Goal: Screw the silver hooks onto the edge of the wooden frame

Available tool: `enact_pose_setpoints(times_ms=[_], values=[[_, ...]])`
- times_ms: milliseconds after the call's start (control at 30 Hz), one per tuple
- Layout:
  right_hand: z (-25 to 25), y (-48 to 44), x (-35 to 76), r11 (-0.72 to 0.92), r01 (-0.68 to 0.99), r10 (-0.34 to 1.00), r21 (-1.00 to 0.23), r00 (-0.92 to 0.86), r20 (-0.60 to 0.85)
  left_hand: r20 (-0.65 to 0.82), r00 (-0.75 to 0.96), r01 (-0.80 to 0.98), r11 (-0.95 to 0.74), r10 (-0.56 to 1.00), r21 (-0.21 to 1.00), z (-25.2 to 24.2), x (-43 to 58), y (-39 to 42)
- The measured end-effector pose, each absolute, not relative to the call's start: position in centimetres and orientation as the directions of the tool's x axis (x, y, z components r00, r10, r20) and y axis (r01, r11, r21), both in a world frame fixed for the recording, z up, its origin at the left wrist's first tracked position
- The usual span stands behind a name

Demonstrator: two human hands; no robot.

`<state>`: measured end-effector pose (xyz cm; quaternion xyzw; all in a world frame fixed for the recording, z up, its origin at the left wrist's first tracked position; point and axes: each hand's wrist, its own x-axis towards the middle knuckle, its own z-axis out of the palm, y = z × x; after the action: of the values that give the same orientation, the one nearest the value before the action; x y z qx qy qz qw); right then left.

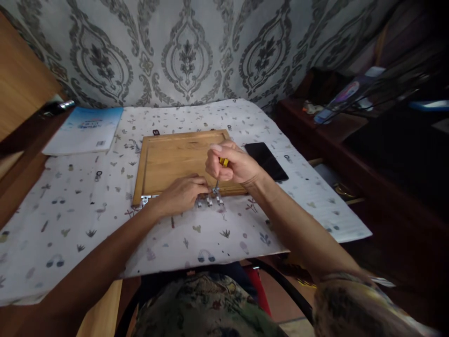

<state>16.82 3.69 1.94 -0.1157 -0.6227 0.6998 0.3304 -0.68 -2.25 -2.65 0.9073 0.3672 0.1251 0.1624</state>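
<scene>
A wooden panel [171,157] with a raised border lies flat on the patterned cloth. My right hand [229,161] is closed around the yellow handle of a screwdriver [223,162], whose shaft points down at a metal hinge [215,190] on the panel's near edge. Beside that hinge, my left hand [184,194] rests on the near edge with its fingers bent together; what its fingertips pinch is hidden. Several small metal clips [209,201] sit just in front of the panel. Another metal hinge [144,200] is at the panel's near left corner.
A black tablet [266,161] lies right of the panel. At the back left is a blue and white booklet [86,128]. A bottle [347,96] stands on the dark furniture to the right, above an open drawer [333,180]. The patterned wall closes off the back.
</scene>
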Motion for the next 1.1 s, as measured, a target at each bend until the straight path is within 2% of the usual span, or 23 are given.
enact_pose_setpoints(times_ms=[67,167,333,433,533,600,667,733,833,933,1033,1100], values=[[1.9,3.3,16.3,-0.024,-0.355,0.631,-0.935,-0.73,0.261,0.114,0.699,0.62,-0.678,0.706,0.394,-2.8,-0.7,-2.2],[2.0,2.0,15.6,0.042,-0.405,0.726,-0.913,-0.615,0.306,0.115,0.698,0.616,-0.674,0.707,0.407,-2.9,-0.7,-2.2],[1.5,-0.3,14.4,0.27,-0.359,0.896,-0.893,-0.246,0.37,0.132,0.671,0.614,-0.647,0.729,0.452,-3.0,-0.6,-2.4],[0.9,-0.7,13.9,0.371,-0.322,0.915,-0.871,-0.029,0.401,0.131,0.672,0.623,-0.651,0.729,0.433,-3.0,-0.6,-2.4],[0.9,-0.2,14.3,0.376,-0.334,0.921,-0.864,0.035,0.387,0.118,0.684,0.634,-0.667,0.72,0.391,-2.8,-0.6,-2.4],[1.1,0.4,15.1,0.323,-0.386,0.931,-0.864,-0.037,0.364,0.101,0.69,0.637,-0.668,0.716,0.383,-2.6,-0.6,-2.4],[1.4,1.0,16.2,0.218,-0.427,0.917,-0.877,-0.219,0.335,0.081,0.693,0.643,-0.664,0.717,0.382,-2.4,-0.6,-2.3],[1.7,1.7,17.2,0.148,-0.413,0.848,-0.899,-0.415,0.33,0.071,0.693,0.646,-0.662,0.717,0.38,-2.4,-0.6,-2.3],[2.2,2.7,18.0,0.202,-0.33,0.699,-0.922,-0.611,0.372,0.078,0.694,0.647,-0.668,0.716,0.367,-2.5,-0.6,-2.3],[2.3,3.4,17.8,0.219,-0.334,0.573,-0.917,-0.717,0.398,0.087,0.695,0.643,-0.672,0.713,0.367,-2.7,-0.7,-2.2],[2.0,3.6,17.0,0.065,-0.394,0.503,-0.917,-0.781,0.371,0.091,0.699,0.635,-0.675,0.709,0.376,-2.9,-0.7,-2.2],[1.9,3.4,16.5,-0.037,-0.415,0.514,-0.909,-0.788,0.339,0.088,0.702,0.631,-0.674,0.707,0.384,-3.0,-0.7,-2.1]])
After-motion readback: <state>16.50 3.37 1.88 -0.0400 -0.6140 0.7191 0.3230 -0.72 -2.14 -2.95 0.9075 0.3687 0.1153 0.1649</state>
